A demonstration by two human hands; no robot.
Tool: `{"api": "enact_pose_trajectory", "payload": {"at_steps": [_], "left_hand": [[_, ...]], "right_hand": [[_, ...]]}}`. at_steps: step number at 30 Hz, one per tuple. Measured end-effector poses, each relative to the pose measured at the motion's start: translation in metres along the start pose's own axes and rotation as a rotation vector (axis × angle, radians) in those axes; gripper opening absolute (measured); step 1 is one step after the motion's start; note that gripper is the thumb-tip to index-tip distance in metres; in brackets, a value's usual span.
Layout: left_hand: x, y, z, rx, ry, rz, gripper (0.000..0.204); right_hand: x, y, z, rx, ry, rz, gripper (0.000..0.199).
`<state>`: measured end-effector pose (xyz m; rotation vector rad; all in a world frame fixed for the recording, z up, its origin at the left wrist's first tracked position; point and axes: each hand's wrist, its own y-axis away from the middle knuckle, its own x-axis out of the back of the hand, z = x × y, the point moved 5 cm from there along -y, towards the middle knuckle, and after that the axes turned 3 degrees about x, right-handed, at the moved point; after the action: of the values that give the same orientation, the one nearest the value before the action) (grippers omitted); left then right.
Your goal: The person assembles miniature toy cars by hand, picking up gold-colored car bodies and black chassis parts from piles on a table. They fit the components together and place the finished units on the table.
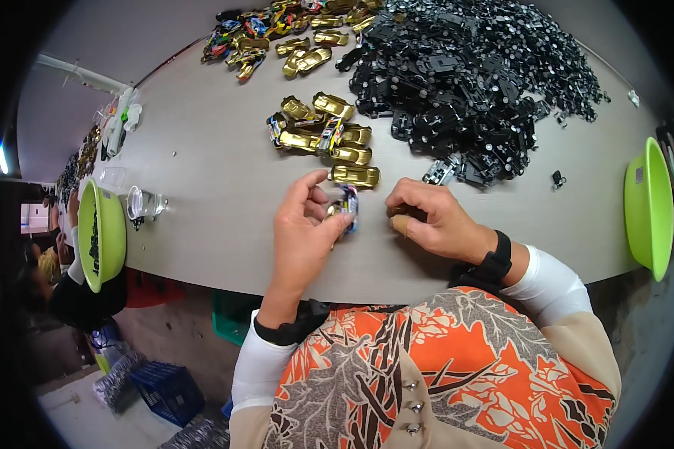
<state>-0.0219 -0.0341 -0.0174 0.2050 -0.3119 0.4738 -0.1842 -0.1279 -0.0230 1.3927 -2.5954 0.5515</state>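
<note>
Between the thumb and fingers of my left hand (305, 228) is a small toy car body (349, 203) with blue, white and red patches. My right hand (448, 224) is curled closed nearby, its thumb wrapped in tan tape; whatever lies inside its fingers is hidden. Just beyond my left fingertips rests a gold toy car body (356, 176). Past it lies a small cluster of gold car bodies (299, 141), mixed with a few multicoloured ones. A large heap of black toy car chassis (457, 90) covers the far right of the table, with a silvery piece (442, 170) at its near edge.
More gold and multicoloured car bodies (307, 60) lie at the far edge. Green basins stand at the left (111, 236) and right (649, 209) sides. A clear cup (144, 202) is beside the left basin. One loose black part (559, 179) lies right. Another person's arm (75, 247) shows far left.
</note>
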Motion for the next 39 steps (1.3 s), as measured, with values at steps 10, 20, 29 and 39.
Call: {"api": "enact_pose_trajectory", "payload": {"at_steps": [10,20,29,39], "left_hand": [[-0.028,-0.005,-0.009,0.067,0.173,-0.192,0.041],[-0.038,0.001,0.003,0.080,0.427,-0.275,0.035],[-0.043,-0.002,0.006,0.089,0.484,-0.428,0.035],[-0.022,0.004,0.014,-0.224,0.022,-0.191,0.051]], "right_hand": [[-0.002,0.000,0.005,-0.150,0.015,0.086,0.026],[-0.002,-0.002,0.005,-0.258,-0.434,0.131,0.044],[0.010,0.000,0.005,-0.209,-0.401,0.111,0.044],[0.021,-0.001,-0.019,-0.006,0.074,0.233,0.034]]}}
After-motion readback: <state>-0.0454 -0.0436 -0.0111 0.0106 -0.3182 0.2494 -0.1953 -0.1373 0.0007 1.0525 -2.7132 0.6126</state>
